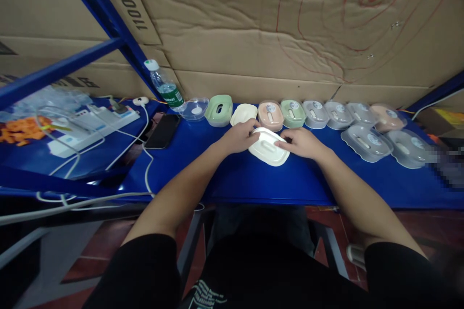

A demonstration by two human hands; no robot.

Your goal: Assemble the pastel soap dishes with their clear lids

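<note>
Between both hands I hold a white rounded-rectangular plastic piece [268,150] with a raised oval in its middle; it looks like a container lid or tray. My left hand [239,137] grips its left edge, thumb on top. The right edge is pinched by my right hand [300,143]. Just behind it on the table lies a cream plastic piece [243,114]. To the left of that stand a green container [219,112] with a dark slot and a clear lid [195,109]. A peach box with a clear lid [271,117] stands behind my hands.
A row of lidded boxes runs right from a green one [293,115], with two grey boxes [367,143] in front. At left are a water bottle [167,88], a black phone [162,131], a power strip [90,130], white cables and orange pieces [25,129]. Cardboard [232,24] stands behind.
</note>
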